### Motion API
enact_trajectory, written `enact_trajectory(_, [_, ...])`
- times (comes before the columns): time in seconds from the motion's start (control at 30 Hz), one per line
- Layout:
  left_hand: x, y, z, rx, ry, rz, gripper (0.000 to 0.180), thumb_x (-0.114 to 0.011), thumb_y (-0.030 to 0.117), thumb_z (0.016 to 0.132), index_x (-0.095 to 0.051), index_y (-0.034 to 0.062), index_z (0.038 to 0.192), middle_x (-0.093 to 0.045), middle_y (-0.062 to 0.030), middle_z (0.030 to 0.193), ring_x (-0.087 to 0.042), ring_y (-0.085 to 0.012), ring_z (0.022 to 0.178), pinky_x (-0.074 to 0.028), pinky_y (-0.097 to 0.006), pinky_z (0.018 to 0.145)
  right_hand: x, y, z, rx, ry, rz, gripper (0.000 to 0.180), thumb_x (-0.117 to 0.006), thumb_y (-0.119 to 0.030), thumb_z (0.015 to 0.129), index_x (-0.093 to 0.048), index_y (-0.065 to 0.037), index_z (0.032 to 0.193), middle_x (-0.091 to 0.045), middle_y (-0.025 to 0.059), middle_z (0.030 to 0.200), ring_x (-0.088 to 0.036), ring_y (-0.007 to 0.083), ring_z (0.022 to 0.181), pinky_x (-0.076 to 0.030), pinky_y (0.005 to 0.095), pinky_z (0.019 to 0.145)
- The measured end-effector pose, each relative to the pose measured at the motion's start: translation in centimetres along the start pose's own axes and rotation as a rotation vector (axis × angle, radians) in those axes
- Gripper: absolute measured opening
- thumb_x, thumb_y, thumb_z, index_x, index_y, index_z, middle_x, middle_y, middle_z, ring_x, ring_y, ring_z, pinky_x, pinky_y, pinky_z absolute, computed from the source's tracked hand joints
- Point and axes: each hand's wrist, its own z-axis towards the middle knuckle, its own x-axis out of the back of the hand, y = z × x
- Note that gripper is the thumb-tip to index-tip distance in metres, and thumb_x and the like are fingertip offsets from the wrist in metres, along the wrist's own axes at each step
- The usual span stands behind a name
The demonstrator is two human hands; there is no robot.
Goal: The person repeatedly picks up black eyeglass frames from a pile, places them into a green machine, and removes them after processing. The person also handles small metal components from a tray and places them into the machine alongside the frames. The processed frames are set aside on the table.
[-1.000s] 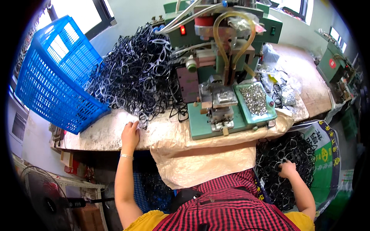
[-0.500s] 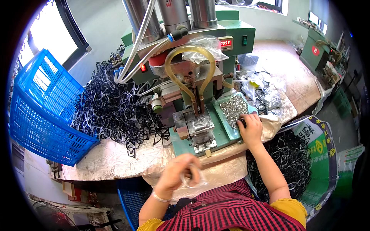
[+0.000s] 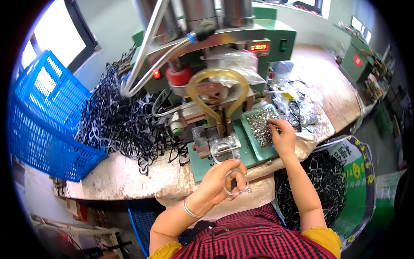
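Observation:
Just in front of the metal fixture [image 3: 233, 143] of a green press, my left hand [image 3: 214, 181] is closed on a clear eyeglass frame [image 3: 247, 191]. One of its rims loops below the fingers; the other reaches up over the fixture's front. My right hand [image 3: 283, 138] is at the right side of a shallow green tray [image 3: 270, 154], fingertips pinched together among small shiny metal parts [image 3: 260, 124]. Whatever lies between those fingertips is too small to make out. A yellowish tube [image 3: 217, 73] arches above the fixture.
Left of the press lies a heap of dark eyeglass frames [image 3: 125, 116] beside a tilted blue basket [image 3: 49, 125]. An open sack [image 3: 362, 172] with more dark frames stands at the lower right. Plastic bags [image 3: 308, 103] lie behind the tray. Another green machine [image 3: 358, 58] stands far right.
My left hand has moved up and right with the clear eyeglass frame, closer to the fixture. My right hand has shifted from the tray's edge in over the metal parts. The view has tilted slightly.

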Motion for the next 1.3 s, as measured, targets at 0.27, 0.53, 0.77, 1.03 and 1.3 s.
enact_trajectory(0.27, [6.3, -2.8, -0.7, -0.738, 0.344, 0.675, 0.027, -0.061, 0.023, 0.098, -0.063, -0.0021, 0.110, -0.070, -0.0115, 0.085, -0.064, -0.0207, 0.071, -0.052, -0.033, 0.061, 0.7, 2.5, -2.9, -0.095, 0.018, 0.219, 0.011, -0.066, -0.003, 0.090, -0.071, 0.001, 0.099, -0.069, 0.0026, 0.087, -0.062, 0.0106, 0.081, -0.049, 0.0251, 0.076])
enact_trajectory(0.53, [18.1, 1.7, 4.1, -1.015, 1.131, 1.476, 0.030, -0.083, 0.016, 0.074, -0.073, 0.0021, 0.098, -0.057, -0.0137, 0.112, -0.050, -0.0347, 0.104, -0.043, -0.042, 0.091, -0.9, -1.3, -3.1, -0.227, -0.047, 0.363, 0.011, -0.067, -0.005, 0.093, -0.069, 0.000, 0.103, -0.067, -0.0002, 0.090, -0.059, 0.0069, 0.084, -0.048, 0.0230, 0.077])
enact_trajectory(0.77, [18.6, 2.4, 5.5, -1.045, 1.153, 1.481, 0.030, -0.086, 0.023, 0.072, -0.075, 0.0034, 0.091, -0.060, -0.0128, 0.105, -0.053, -0.0330, 0.100, -0.043, -0.042, 0.088, -1.0, -1.7, -3.0, -0.208, -0.088, 0.374, 0.013, -0.069, -0.004, 0.092, -0.069, -0.001, 0.104, -0.067, -0.0013, 0.091, -0.059, 0.0061, 0.081, -0.048, 0.0221, 0.075])
enact_trajectory(1.03, [19.0, 2.4, 6.1, -1.082, 1.193, 1.542, 0.026, -0.085, 0.024, 0.072, -0.071, 0.0050, 0.084, -0.061, -0.0099, 0.101, -0.053, -0.0323, 0.092, -0.045, -0.042, 0.080, 0.8, 1.3, -4.7, -0.201, 0.003, 0.294, 0.011, -0.072, -0.001, 0.088, -0.069, 0.001, 0.099, -0.068, 0.0014, 0.090, -0.061, 0.0093, 0.085, -0.049, 0.0244, 0.082])
enact_trajectory(1.3, [19.0, 2.1, 6.2, -1.156, 1.139, 1.549, 0.026, -0.083, 0.020, 0.076, -0.068, 0.0019, 0.086, -0.060, -0.0114, 0.094, -0.053, -0.0330, 0.087, -0.044, -0.043, 0.077, 2.3, -6.0, -4.0, -0.087, -0.201, 0.407, 0.013, -0.070, 0.002, 0.083, -0.069, 0.002, 0.096, -0.070, 0.0073, 0.095, -0.065, 0.0158, 0.090, -0.050, 0.0282, 0.086])
